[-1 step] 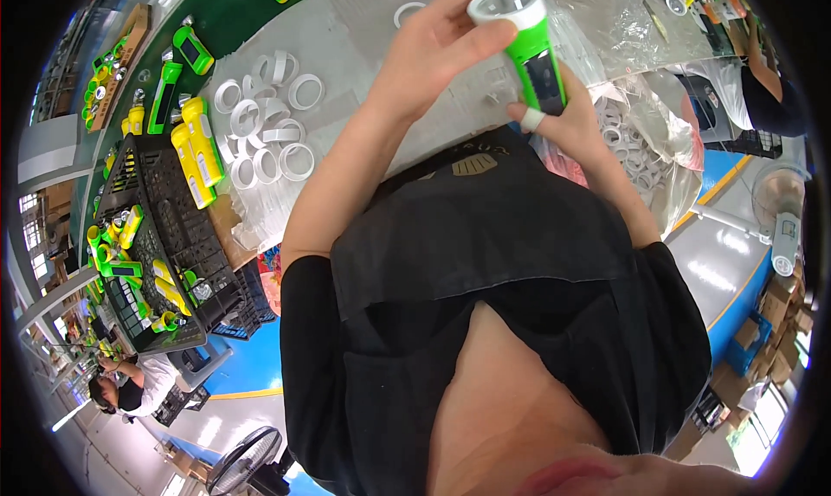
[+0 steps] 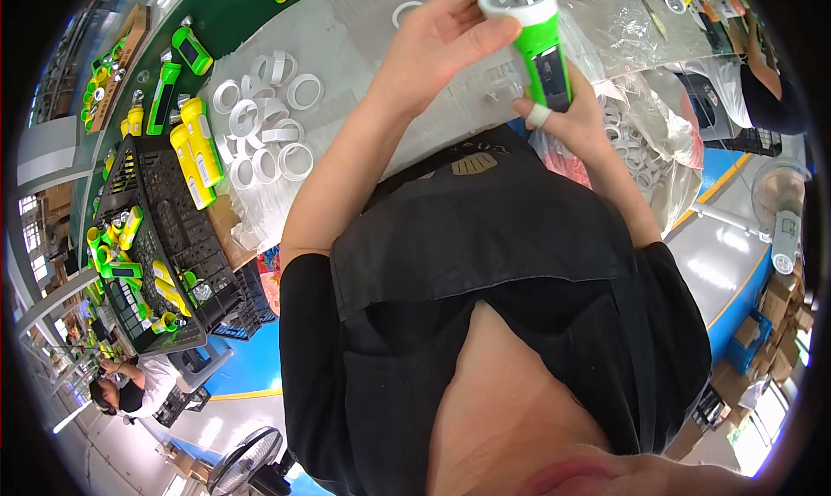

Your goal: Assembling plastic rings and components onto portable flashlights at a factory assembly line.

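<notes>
Over the far part of the table I hold a green flashlight (image 2: 545,50) with a white ring around its lens, tilted with the lens end up. My left hand (image 2: 441,46) has its thumb and fingers closed around the white ring at the head. Lower down, my right hand (image 2: 576,119) grips the tail of the green body; a white band wraps one of its digits. Left of my left forearm, several loose white rings (image 2: 273,106) lie in a cluster on the plastic-covered table. One more white ring (image 2: 405,13) lies just beyond my left hand.
Yellow flashlights (image 2: 192,154) lie at the table's left edge, beside black crates (image 2: 177,210) of yellow and green ones. A plastic bag of white rings (image 2: 636,145) sits at the right. Other people (image 2: 151,388) work at far left and far right. Fans (image 2: 247,461) stand behind.
Both hands and the flashlight have shifted slightly to the right. The grip looks the same.
</notes>
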### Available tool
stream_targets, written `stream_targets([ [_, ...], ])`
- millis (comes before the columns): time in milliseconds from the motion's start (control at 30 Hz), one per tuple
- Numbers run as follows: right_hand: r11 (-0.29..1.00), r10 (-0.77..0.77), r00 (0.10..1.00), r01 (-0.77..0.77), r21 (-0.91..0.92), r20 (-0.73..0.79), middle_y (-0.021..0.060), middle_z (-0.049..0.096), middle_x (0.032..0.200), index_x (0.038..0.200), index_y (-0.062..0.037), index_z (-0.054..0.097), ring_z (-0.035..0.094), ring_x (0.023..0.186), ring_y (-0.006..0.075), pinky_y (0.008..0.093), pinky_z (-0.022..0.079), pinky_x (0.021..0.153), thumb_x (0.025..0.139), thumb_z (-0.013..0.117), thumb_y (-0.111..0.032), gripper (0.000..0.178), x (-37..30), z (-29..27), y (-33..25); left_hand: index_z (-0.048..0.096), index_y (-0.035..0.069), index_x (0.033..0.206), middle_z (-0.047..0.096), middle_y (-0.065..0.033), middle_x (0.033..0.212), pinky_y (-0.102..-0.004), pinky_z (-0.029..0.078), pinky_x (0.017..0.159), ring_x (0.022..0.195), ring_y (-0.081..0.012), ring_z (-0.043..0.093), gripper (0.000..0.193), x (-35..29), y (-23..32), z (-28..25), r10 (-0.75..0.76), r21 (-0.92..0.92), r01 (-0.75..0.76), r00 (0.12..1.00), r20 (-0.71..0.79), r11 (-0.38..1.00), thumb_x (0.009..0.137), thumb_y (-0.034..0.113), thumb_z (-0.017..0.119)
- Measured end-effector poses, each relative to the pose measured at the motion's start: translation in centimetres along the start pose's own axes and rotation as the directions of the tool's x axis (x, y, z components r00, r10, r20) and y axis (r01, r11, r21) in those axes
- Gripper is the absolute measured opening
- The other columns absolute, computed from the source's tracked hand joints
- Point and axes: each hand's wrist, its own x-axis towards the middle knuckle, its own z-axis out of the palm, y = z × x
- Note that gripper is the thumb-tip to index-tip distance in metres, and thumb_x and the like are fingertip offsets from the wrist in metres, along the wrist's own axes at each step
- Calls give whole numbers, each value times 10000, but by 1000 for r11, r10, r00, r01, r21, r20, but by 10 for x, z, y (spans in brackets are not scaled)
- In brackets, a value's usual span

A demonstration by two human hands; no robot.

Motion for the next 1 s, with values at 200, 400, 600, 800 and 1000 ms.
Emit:
stream_targets([
  [200,984,19,996,-4,176,-82,37,599,820,1100,8,549,607,683,106,249,489,614,798,784,-178,425,-6,-16,12,655,28,1171,654,-86,1152,-333,499,884,1051,-180,613,398,-9,-29,-22,-19,603,-1,999,27,797,850,251,728],
  [400,840,-9,996,-37,542,83,114,591,935,1219,26,481,565,731,147,260,465,611,891,617,-332,504,0,-18,15,724,107,946,620,-83,928,-373,506,741,866,-278,604,179,-40,-78,-34,62,846,-341,936,348,410,774,157,736],
  [600,776,-187,962,23,630,196,144,590,991,1236,45,478,569,894,210,338,470,804,903,556,-350,523,20,-5,20,719,77,912,653,-61,865,-315,506,701,817,-198,636,102,-41,-54,-38,79,781,-126,992,98,611,813,96,713],
  [800,790,-56,964,-117,601,261,130,616,1025,1256,-4,466,619,899,191,319,508,784,974,528,-236,371,31,20,4,663,-38,1046,692,-90,904,-247,506,697,773,-136,630,172,-38,-7,-22,72,161,-26,954,-290,987,884,20,673],
  [1000,864,-106,934,-84,497,342,101,611,994,1241,-11,467,618,838,164,306,509,747,958,569,-206,358,40,43,-10,679,-32,1006,659,-79,931,-257,513,706,792,-138,636,132,-45,-8,-19,169,267,-100,954,-248,958,876,-11,664],
])
